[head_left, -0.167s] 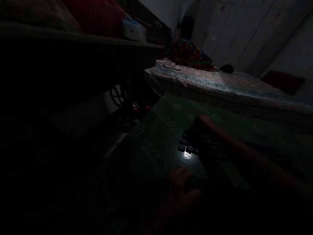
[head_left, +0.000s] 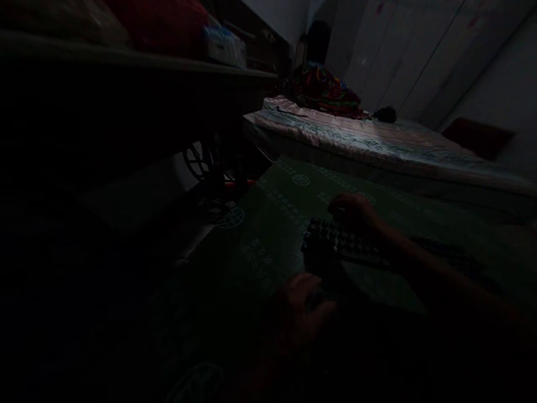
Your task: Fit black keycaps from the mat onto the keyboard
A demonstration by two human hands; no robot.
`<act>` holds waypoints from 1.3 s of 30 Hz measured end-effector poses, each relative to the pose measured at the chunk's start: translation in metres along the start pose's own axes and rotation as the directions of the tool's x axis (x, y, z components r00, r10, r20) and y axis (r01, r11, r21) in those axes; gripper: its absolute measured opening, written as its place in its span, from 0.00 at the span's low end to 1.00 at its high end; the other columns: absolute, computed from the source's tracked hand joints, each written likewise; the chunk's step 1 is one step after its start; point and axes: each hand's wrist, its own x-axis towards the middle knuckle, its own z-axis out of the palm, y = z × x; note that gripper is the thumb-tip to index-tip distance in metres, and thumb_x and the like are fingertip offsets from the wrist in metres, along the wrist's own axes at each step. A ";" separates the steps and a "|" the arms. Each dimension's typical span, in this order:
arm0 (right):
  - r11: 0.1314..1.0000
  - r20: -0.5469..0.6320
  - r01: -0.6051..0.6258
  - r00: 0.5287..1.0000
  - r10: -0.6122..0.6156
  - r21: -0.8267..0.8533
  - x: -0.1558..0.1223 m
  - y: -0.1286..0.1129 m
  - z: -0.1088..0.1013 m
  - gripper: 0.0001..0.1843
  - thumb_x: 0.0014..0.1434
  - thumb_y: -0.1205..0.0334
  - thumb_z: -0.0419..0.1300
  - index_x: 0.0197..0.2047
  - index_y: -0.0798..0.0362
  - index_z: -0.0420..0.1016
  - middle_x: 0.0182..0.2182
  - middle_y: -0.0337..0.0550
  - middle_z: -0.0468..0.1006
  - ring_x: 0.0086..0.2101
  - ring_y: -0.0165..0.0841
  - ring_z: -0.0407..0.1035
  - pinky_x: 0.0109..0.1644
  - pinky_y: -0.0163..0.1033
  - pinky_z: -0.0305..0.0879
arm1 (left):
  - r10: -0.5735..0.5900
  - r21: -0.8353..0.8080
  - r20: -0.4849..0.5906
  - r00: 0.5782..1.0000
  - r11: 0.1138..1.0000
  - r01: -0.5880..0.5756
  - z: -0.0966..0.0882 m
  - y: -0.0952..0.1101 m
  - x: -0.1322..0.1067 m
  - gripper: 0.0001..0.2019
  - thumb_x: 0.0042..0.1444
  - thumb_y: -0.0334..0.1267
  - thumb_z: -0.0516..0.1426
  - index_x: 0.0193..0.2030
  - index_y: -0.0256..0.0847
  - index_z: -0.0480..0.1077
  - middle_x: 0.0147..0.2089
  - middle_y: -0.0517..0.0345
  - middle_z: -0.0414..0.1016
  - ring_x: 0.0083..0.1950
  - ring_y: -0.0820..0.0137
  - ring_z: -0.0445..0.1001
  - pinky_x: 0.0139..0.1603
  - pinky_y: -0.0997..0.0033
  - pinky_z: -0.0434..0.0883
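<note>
The scene is very dark. My right hand (head_left: 356, 214) reaches out over a green printed sheet (head_left: 272, 224) and rests with curled fingers on the far end of a dark checked piece (head_left: 331, 242) lying on the sheet. Closer to me, my left hand (head_left: 302, 313) lies low on the sheet just in front of that piece. Its fingers look bent, but the gloom hides whether anything is in them.
A bed with a pale cover (head_left: 377, 140) runs across behind the sheet, with a heap of colourful cloth (head_left: 325, 92) on it. A dark table edge (head_left: 168, 64) overhangs at the left, with a spoked wheel (head_left: 197, 159) beneath it.
The bright glint at the near edge of the checked piece is gone. My right hand and the piece sit slightly higher in view. My left hand has barely shifted.
</note>
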 end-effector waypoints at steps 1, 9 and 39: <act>0.998 -0.041 0.053 0.998 -0.052 0.031 -0.017 -0.007 -0.005 0.10 0.58 0.68 0.55 0.34 0.55 0.79 0.36 0.48 0.80 0.36 0.33 0.74 0.40 0.33 0.66 | 0.013 -0.053 -0.043 0.999 0.998 -0.015 -0.003 0.003 0.001 0.14 0.49 0.38 0.61 0.43 0.38 0.75 0.44 0.51 0.76 0.45 0.64 0.74 0.46 0.67 0.71; 0.872 -0.531 0.479 0.767 -0.360 0.101 -0.137 -0.078 -0.025 0.07 0.61 0.69 0.56 0.40 0.54 0.75 0.34 0.47 0.80 0.39 0.33 0.74 0.42 0.39 0.71 | -0.219 -0.611 0.300 0.928 0.703 0.364 -0.021 0.040 -0.002 0.16 0.50 0.48 0.61 0.38 0.36 0.77 0.22 0.63 0.68 0.22 0.78 0.64 0.23 0.79 0.60; 0.785 -0.281 0.172 0.960 0.003 0.595 -0.199 -0.086 -0.018 0.09 0.58 0.57 0.61 0.39 0.51 0.79 0.42 0.50 0.79 0.41 0.36 0.75 0.41 0.37 0.74 | -0.189 -0.619 0.629 0.754 0.465 0.633 -0.007 0.035 -0.015 0.18 0.34 0.41 0.70 0.32 0.34 0.76 0.24 0.59 0.73 0.22 0.77 0.69 0.25 0.78 0.64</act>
